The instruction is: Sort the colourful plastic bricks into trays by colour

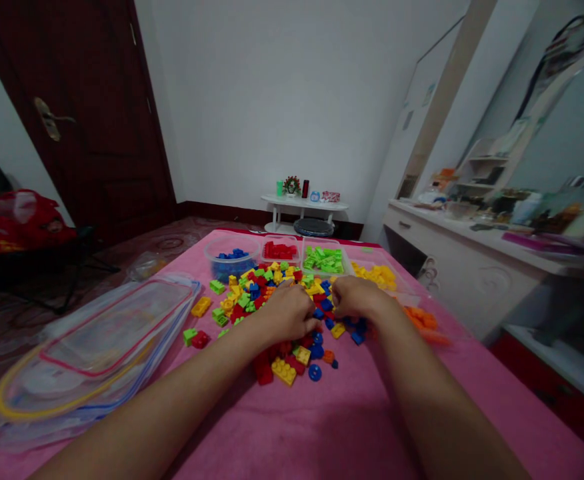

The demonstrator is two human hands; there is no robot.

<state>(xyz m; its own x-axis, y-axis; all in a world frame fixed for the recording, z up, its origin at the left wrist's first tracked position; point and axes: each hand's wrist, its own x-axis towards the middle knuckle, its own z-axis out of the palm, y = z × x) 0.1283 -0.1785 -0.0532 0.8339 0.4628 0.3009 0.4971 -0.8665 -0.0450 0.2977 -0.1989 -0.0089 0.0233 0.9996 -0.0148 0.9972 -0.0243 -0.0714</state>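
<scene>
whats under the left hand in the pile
The left hand covers part of the mixed brick pile. Red, yellow and blue pieces show around its edges. Those directly beneath it are hidden, so their colours and number cannot be told.

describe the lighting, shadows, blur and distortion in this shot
Head view: dim light, the door very dark; head view: a soft shadow on the pink cloth in the foreground; head view: wide-angle stretch, the door leaning; head view: orange pieces look somewhat blurred.
</scene>
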